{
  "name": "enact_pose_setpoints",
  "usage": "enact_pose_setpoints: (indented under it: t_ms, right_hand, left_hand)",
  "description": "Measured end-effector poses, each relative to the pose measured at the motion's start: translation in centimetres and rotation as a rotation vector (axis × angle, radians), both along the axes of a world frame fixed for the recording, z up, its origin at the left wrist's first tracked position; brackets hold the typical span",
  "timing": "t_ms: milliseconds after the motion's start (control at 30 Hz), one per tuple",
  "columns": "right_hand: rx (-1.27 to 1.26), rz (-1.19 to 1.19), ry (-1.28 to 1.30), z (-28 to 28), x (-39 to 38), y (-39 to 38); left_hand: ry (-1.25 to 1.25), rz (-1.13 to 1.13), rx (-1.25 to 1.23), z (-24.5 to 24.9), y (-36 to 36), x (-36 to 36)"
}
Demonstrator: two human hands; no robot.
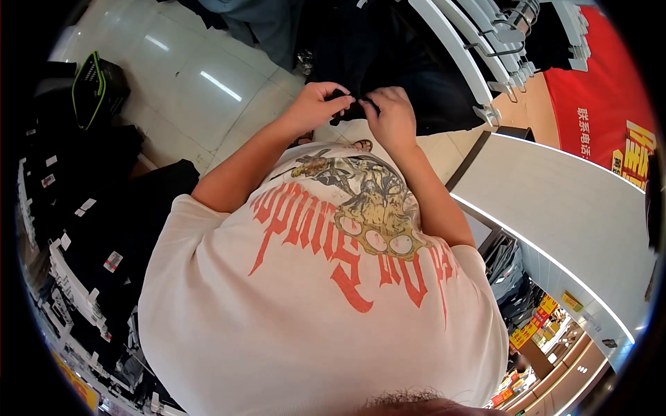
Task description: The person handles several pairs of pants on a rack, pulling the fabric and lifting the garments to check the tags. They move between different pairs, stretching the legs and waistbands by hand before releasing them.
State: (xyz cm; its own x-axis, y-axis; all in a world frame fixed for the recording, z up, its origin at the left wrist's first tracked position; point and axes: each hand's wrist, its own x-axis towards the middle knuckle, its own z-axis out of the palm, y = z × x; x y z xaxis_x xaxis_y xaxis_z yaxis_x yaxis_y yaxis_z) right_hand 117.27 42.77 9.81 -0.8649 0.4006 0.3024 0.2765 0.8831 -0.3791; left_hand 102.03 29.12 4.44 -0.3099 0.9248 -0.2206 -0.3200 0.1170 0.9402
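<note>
Black cloth hangs in front of me, part of a dark garment (423, 100) beside a row of white hangers. I cannot make out whether it is trousers or something else. My left hand (320, 107) has its thumb and fingers pinched on an edge of this cloth. Close by on the right, my right hand (392, 118) pinches the same edge, its fingertips almost touching those of the left. The dark fabric hides the small detail between the fingertips.
White hangers (451, 48) with metal clips crowd the upper right. A grey-white counter or panel (555, 187) and a red sign (603, 90) stand to the right. On the left are racks of dark clothes (104, 215) with tags and a black basket with a green rim (101, 89).
</note>
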Motion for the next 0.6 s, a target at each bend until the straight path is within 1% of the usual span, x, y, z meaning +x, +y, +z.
enact_pose_setpoints:
  t_ms: [100, 200, 267, 600]
  right_hand:
    - [-0.154, -0.070, -0.039, 0.3, 0.0, 0.8]
    - [-0.234, -0.110, -0.035, 0.8, 0.0, 1.7]
    - [-0.221, -0.112, -0.057, 1.1, -0.1, 2.2]
    - [-0.170, -0.122, -0.127, 1.1, -0.4, 2.7]
  left_hand:
    - [-0.040, 0.058, -0.033, 0.9, 0.1, -0.6]
    - [-0.052, 0.111, -0.058, 1.0, 0.0, -1.3]
    - [-0.067, 0.146, -0.078, 1.9, -0.1, -1.8]
    - [0.050, 0.200, -0.146, 0.9, -0.1, -3.3]
